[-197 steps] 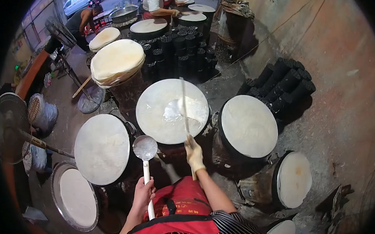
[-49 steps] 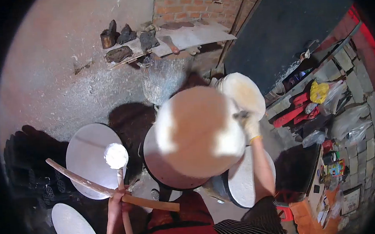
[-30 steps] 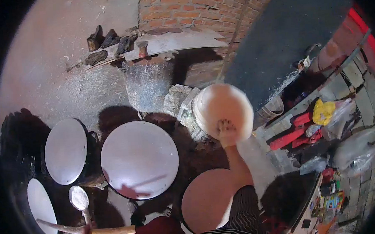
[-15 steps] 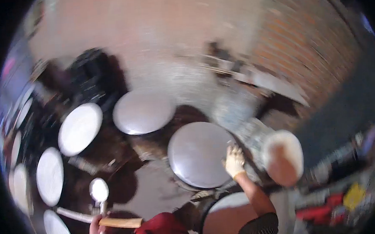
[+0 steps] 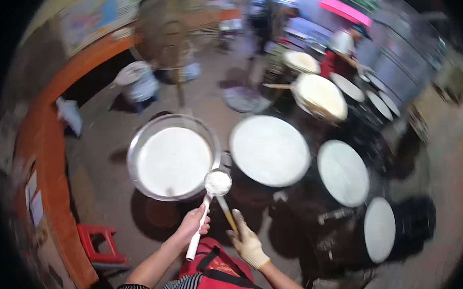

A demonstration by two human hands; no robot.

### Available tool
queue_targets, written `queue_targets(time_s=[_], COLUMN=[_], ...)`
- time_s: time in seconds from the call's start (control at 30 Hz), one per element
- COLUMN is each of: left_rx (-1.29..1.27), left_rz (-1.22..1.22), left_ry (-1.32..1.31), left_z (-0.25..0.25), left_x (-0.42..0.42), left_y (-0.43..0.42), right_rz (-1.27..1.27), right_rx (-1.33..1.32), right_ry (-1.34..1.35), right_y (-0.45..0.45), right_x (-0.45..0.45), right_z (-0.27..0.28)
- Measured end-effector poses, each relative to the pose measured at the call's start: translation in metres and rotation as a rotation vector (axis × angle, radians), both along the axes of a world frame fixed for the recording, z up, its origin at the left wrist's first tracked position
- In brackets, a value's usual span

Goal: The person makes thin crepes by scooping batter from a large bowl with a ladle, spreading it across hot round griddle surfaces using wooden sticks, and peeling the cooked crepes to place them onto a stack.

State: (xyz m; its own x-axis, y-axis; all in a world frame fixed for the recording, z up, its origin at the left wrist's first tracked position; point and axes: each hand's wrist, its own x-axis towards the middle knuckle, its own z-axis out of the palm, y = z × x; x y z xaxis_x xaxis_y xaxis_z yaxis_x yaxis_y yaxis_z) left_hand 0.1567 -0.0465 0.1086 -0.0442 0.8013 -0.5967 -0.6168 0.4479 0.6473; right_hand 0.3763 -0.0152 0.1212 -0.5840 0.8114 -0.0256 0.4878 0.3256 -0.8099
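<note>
My bare left hand [image 5: 193, 224] is closed round the white handle of a ladle [image 5: 218, 183]. White stuff fills the ladle's bowl, which sits beside the near right rim of a wide metal basin [image 5: 133, 173] of white liquid. On my right hand [image 5: 248, 243] is a pale work glove. Its thumb and fingers are at the end of a wooden-handled tool [image 5: 226, 213] with a narrow pale shaft; they appear closed on it. The tool's far end is hidden behind the ladle. Right of the basin lies a round griddle [image 5: 269, 150] with a white top.
More round white-topped griddles [image 5: 343, 172] curve away to the right. A person [image 5: 341, 47] in a red apron bends over others at the back. A red stool [image 5: 103, 243] stands at lower left by an orange ledge [image 5: 56, 195]. A standing fan [image 5: 171, 38] is behind the basin.
The view has swung from the wall to the basin. My right hand has left the grey domed lid and come to the wooden-handled tool. My left hand still holds the ladle.
</note>
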Motion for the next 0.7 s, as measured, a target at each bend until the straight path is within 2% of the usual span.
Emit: queue_targets(time_s=[0.03, 0.07, 0.1, 0.13, 0.17, 0.23, 0.27, 0.33, 0.37, 0.4, 0.43, 0.5, 0.57, 0.6, 0.67, 0.7], left_rx=[-0.024, -0.031, -0.052, -0.077, -0.095, -0.073, -0.089, 0.319, 0.287, 0.16, 0.036, -0.461, -0.637, -0.642, -0.39, -0.221], left_rz=[0.112, 0.159, 0.185, 0.146, 0.087, -0.46, -0.474, -1.11, -1.101, -0.909, -0.721, -0.314, -0.3, -0.294, 0.319, 0.589], left_ry=[0.106, 0.326, 0.544, 1.165, 1.799, 1.996, 1.975, 2.037, 2.022, 2.032, 2.027, 1.721, 1.041, 1.029, -0.104, -0.67], left_z=[-0.022, -0.047, -0.077, -0.156, -0.212, -0.202, -0.199, -0.192, -0.183, -0.18, -0.186, -0.229, -0.341, -0.361, -0.378, -0.36], left_x=[-0.047, -0.084, -0.122, -0.235, -0.281, -0.355, -0.377, -0.418, -0.434, -0.439, -0.448, -0.417, -0.404, -0.39, -0.362, -0.352], left_y=[0.016, 0.021, 0.034, 0.103, 0.117, 0.154, 0.167, 0.197, 0.209, 0.206, 0.206, 0.213, 0.225, 0.23, 0.266, 0.279], right_rz=[-0.047, -0.094, -0.102, -0.107, -0.099, 0.013, 0.085, 0.164, 0.227, 0.265, 0.283, 0.319, 0.381, 0.401, 0.418, 0.418], right_rx=[-0.031, -0.085, -0.011, -0.071, -0.116, 0.026, 0.018, -0.031, -0.09, 0.022, 0.002, 0.181, 0.154, 0.079, 0.096, 0.086], right_ry=[0.081, 0.047, 0.144, 0.015, -0.098, -0.209, -0.266, -0.308, -0.339, -0.268, -0.288, -0.271, -0.612, -0.624, -0.613, -0.609], right_y=[0.017, 0.025, 0.042, 0.109, 0.135, 0.174, 0.193, 0.227, 0.243, 0.249, 0.26, 0.282, 0.294, 0.299, 0.296, 0.29], right_x=[-0.028, -0.041, -0.052, -0.126, -0.144, -0.177, -0.19, -0.227, -0.239, -0.244, -0.265, -0.313, -0.352, -0.359, -0.356, -0.35], right_z=[-0.008, -0.019, -0.046, -0.076, -0.096, -0.134, -0.142, -0.129, -0.122, -0.123, -0.131, -0.153, -0.184, -0.203, -0.218, -0.216])
